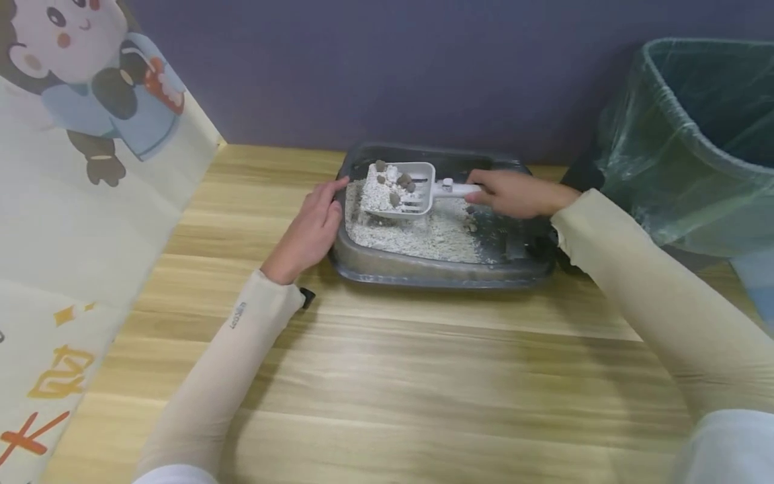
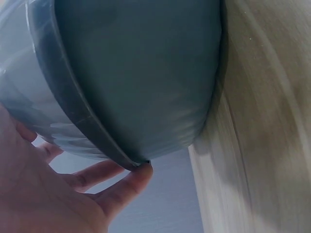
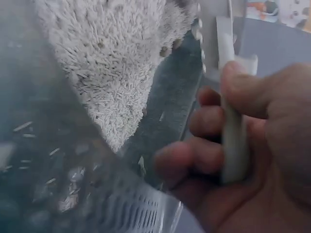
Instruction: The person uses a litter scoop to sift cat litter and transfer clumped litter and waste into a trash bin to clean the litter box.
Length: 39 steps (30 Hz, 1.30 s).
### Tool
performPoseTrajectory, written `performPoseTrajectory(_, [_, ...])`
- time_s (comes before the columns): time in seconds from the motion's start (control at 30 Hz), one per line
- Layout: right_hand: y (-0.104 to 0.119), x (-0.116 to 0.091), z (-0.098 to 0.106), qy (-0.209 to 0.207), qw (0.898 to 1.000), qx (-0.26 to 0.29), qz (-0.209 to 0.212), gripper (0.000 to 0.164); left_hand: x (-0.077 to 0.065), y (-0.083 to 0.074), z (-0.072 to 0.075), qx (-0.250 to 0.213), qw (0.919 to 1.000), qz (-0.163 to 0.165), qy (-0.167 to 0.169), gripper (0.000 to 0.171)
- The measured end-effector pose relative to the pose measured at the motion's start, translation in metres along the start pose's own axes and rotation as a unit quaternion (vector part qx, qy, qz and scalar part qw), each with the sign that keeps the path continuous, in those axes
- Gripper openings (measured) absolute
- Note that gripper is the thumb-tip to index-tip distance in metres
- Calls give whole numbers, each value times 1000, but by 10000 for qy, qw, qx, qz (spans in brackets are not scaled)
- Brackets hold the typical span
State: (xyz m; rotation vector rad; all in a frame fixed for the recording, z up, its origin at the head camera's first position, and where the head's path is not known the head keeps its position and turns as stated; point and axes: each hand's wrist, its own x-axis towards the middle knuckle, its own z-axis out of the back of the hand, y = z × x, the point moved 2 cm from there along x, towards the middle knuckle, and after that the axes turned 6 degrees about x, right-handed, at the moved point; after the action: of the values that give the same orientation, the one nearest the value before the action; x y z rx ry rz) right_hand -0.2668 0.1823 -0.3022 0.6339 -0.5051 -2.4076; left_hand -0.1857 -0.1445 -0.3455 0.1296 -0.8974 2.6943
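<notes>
Head view: the right hand (image 1: 514, 193) held a scoop (image 1: 433, 195) (heaped with litter (image 1: 376, 197) and clumps (image 1: 404, 180)) above the tray (image 1: 411, 270). Left-wrist view: the left hand (image 2: 56, 189), fingers (image 2: 121, 190) nearly straight, touched the rim (image 2: 73, 104). Right-wrist view: fingers curled round the handle (image 3: 235, 145).

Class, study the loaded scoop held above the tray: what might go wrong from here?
1. The clumps lie loose on top of the scoop, one near its edge; a tilt might roll them off.
2. The scoop has slots, so loose litter may fall through, perhaps onto the wooden surface if carried past the tray.
3. The left hand touches the tray's rim; a hard push could shift the tray.
</notes>
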Motion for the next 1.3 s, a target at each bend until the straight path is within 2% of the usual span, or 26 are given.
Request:
performPoseTrajectory(0.2, [-4, -35, -8, -1286, 9912, -263, 159, 32, 1, 0, -3, 13, 10000, -47, -74, 48])
performPoseTrajectory(0.27, [-7, -43, -12, -1595, 9867, -227, 225, 30, 3, -1, -5, 7, 9999, -69, -95, 48])
performPoseTrajectory(0.37, [-10, -49, -17, -1831, 9827, -91, 268, 32, 4, 0, -7, 16, 9999, -88, -81, 48])
performPoseTrajectory(0.57, [-14, -53, -25, -2136, 9767, 145, 133, 31, 5, 2, -7, 18, 9998, -147, -94, 48])
performPoseTrajectory(0.77, [-15, -52, -30, -1974, 9796, 364, 41, 30, 4, 3, -6, 28, 9999, -111, -119, 48])
performPoseTrajectory(1.03, [-15, -52, -32, -1811, 9810, 684, 122, 30, 5, 2, -6, 40, 9998, -137, -145, 48])
performPoseTrajectory(1.17, [-14, -52, -32, -1924, 9790, 648, 192, 29, 5, 2, -7, 47, 9998, -122, -135, 48])
performPoseTrajectory(1.3, [-12, -51, -31, -2245, 9731, 406, 331, 29, 5, 3, -7, 47, 9999, -101, -124, 48])
